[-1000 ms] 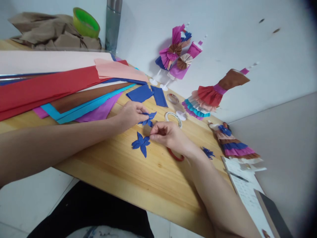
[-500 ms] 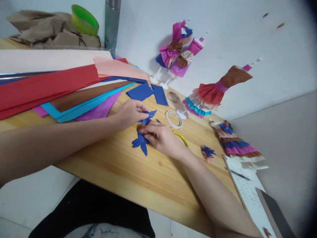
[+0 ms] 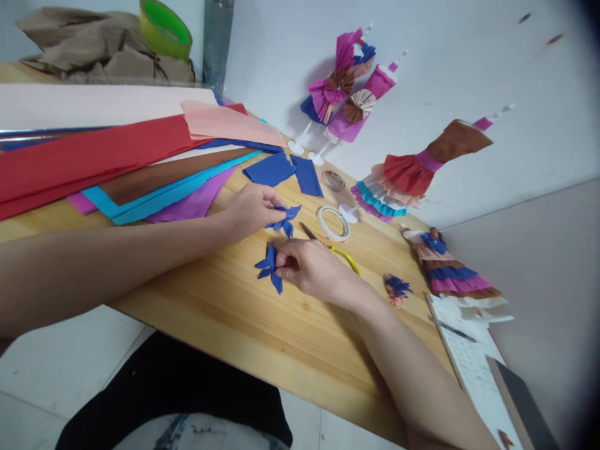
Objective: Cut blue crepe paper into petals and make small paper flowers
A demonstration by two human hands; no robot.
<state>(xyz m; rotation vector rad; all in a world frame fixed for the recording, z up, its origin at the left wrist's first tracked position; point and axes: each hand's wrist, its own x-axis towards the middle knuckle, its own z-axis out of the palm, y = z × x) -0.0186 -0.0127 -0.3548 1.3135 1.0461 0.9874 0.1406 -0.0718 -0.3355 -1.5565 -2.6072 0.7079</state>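
My left hand pinches a blue paper flower with pointed petals, just above the wooden table. Closer to me, my right hand has its fingers closed on the edge of a second blue paper flower. A small gap separates the two flowers. Scissors with yellow handles lie beyond my right hand, which partly hides them. A roll of white tape rests beside the scissors.
Folded blue paper and layered coloured sheets, red among them, cover the left. Paper dresses on stands, one with a brown top, line the wall. A blue fringed piece and a notebook lie right.
My hands have drawn apart, and the two blue flowers are now separated. More of the scissors shows. The whole view has shifted slightly.
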